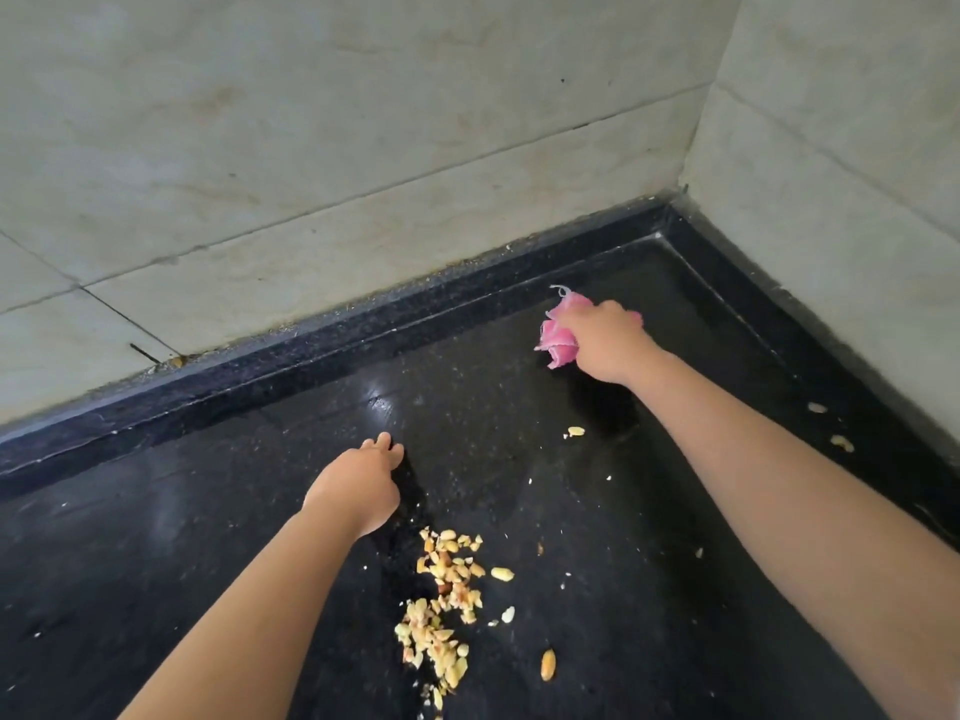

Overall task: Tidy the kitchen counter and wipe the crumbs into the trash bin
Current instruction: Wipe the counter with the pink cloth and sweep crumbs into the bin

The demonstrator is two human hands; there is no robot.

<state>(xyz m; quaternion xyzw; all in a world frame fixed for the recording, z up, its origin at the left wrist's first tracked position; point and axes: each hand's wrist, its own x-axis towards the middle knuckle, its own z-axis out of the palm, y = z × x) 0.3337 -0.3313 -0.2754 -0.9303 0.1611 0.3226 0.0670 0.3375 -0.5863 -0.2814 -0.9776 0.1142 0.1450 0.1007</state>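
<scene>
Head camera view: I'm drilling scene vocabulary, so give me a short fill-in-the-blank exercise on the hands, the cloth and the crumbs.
1. The right hand grips a cloth whose colour is ____.
2. The left hand holds ____.
3. The biggest pile of crumbs lies nearest the ____ hand.
4. The counter is ____ in colour.

Missing words: pink; nothing; left; black

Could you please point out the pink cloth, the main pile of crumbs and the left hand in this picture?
pink cloth (557, 339): head view, on the bunched folds showing left of the gripping right hand.
main pile of crumbs (444, 605): head view, on the pile's middle.
left hand (358, 488): head view, on the back of the hand.
</scene>
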